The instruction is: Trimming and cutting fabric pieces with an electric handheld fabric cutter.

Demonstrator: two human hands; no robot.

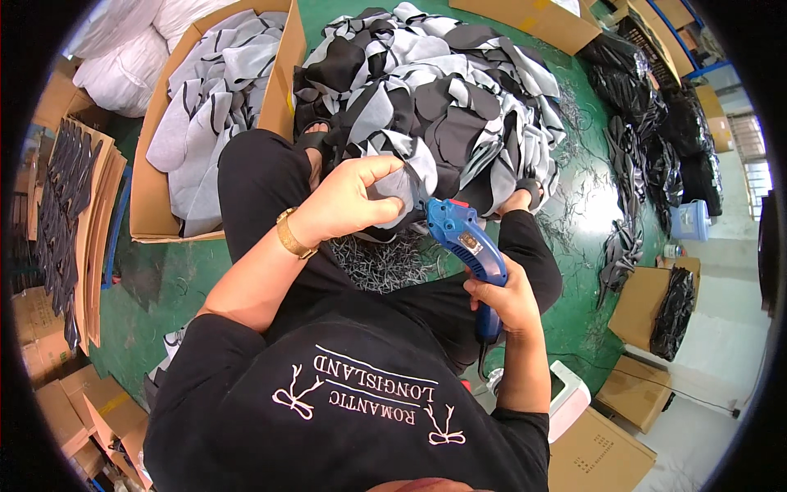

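My right hand [515, 297] is wrapped round the handle of a blue handheld electric fabric cutter [490, 261] with a red part on top. The tool's head points up and to the left, toward my left hand [351, 197]. Thumb and index finger of that hand pinch a grey fabric piece [392, 184], whose dark edge lies beside the cutter's head. Whether the blade touches the cloth cannot be told. Beyond both hands, a large heap of grey and black fabric pieces [459, 107] lies on the floor between my feet.
A cardboard box [283, 102] of grey fabric pieces stands at the left. Thin trimmings [385, 262] litter the green floor [180, 287]. Black plastic bags [627, 78], cartons [635, 394] and a blue-white bucket [690, 221] line the right. White sacks [127, 70] fill the far left.
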